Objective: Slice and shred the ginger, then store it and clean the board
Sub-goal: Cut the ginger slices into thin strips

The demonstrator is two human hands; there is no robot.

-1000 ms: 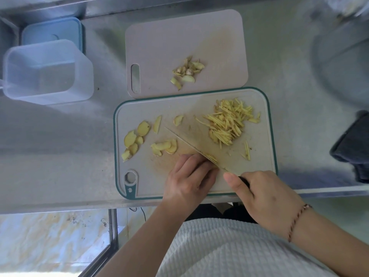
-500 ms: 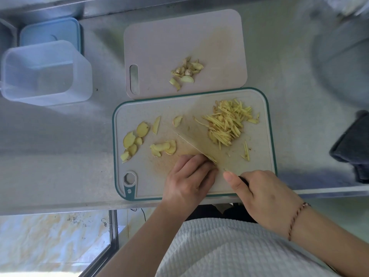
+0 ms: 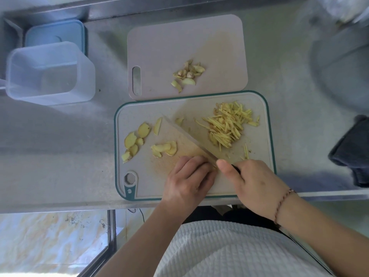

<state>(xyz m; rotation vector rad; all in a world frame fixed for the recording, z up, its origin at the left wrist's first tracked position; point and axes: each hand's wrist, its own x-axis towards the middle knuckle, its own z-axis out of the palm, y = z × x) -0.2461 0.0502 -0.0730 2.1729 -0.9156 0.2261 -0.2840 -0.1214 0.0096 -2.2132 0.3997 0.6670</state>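
- Ginger being cut: hidden under the curled fingertips of the left hand (image 3: pixel 189 176), at about 6 o'clock on the green-rimmed cutting board (image 3: pixel 265 108); only a sliver of yellow shows at the blade. The fingers curl down and pin it, knuckles toward the blade, probably so that the steel rides against them and not the tips.
- Knife (image 3: pixel 185 138): the blade runs diagonally from the hands toward 11 o'clock, its flat tilted up to the camera. The right hand (image 3: pixel 253 184) wraps the dark handle, thumb laid forward along it, which steadies a fine shredding stroke.
- Shredded ginger (image 3: pixel 227 126): a loose heap at 2 o'clock on the same board, on the far side of the blade from the slices, so finished strips stay apart from uncut stock. A few stray strips lie just below the heap.
- Ginger slices (image 3: pixel 137 140): flat rounds and a small stack at 9 to 10 o'clock of the board, left of the blade, within reach of the pinning hand; judged to be awaiting shredding, so the cutting is only partly done.
- Peel and trimmings (image 3: pixel 187 74): a small pile on the pink board (image 3: pixel 159 47) at 12 o'clock, touching the working board's far edge; kept apart as waste, it seems.
- Clear container (image 3: pixel 50 74): open at 10 o'clock on the steel counter (image 3: pixel 60 156), with a blue lid (image 3: pixel 56 31) just behind it; presumably for storing the ginger.
- Dark cloth (image 3: pixel 353 152): at 3 o'clock, near the counter's edge, perhaps for wiping the board.
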